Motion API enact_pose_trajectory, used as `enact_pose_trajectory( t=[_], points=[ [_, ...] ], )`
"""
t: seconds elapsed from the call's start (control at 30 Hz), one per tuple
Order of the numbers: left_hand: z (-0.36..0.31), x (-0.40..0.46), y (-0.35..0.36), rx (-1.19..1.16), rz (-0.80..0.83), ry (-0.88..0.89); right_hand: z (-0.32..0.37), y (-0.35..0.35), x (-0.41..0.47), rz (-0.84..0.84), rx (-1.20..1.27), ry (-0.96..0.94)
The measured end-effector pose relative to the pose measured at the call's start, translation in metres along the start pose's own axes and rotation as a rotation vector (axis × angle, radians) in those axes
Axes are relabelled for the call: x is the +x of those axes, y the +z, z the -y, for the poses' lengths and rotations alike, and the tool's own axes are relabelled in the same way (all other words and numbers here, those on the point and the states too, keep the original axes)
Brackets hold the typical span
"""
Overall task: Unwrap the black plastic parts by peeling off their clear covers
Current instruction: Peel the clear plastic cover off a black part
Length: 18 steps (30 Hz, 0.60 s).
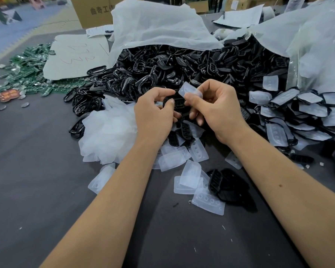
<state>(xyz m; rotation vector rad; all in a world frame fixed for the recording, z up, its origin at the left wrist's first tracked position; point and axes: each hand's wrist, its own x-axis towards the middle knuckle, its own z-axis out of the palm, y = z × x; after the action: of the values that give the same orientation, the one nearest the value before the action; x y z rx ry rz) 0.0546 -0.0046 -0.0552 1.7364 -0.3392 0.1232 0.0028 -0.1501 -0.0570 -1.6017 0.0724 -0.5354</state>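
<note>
Two bare forearms reach forward over a dark grey desk [37, 171]. The left hand [153, 113] holds a small black plastic part [177, 102], its thumb pressed on the part's near face and its fingers curled underneath. The right hand [217, 111] pinches a clear cover [189, 91] between thumb and forefinger; the cover sits at the part's upper right edge, lifted above it, and whether it still touches the part cannot be told. Both grips are narrow and closed around what they hold, meeting just in front of a large heap of black plastic parts [182, 62] spilling from a white sack [159, 26]. Beneath the hands lie loose clear covers [184, 157], and to the left of them a mound of clear covers [108, 136]. To the right lies a pile of still-wrapped parts [307, 113]. A few bare black parts [226, 182] rest near the right forearm. Green circuit boards [27, 68] lie far left.
</note>
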Motion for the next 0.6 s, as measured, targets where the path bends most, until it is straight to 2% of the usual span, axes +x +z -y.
enact_pose_trajectory(
  t=[0.27, 0.47, 0.6],
  points=[
    [-0.0009, 0.0005, -0.0017, -0.039, 0.018, -0.019, -0.0014, -0.0032, 0.0022, 0.024, 0.107, 0.044],
    [-0.0012, 0.0007, -0.0021, -0.079, 0.021, -0.023, -0.0028, -0.0044, 0.0082, -0.047, 0.248, 0.143],
    [-0.0003, 0.0009, -0.0019, -0.090, 0.025, -0.008, -0.0064, -0.0054, 0.0063, -0.087, 0.083, 0.052]
  ],
)
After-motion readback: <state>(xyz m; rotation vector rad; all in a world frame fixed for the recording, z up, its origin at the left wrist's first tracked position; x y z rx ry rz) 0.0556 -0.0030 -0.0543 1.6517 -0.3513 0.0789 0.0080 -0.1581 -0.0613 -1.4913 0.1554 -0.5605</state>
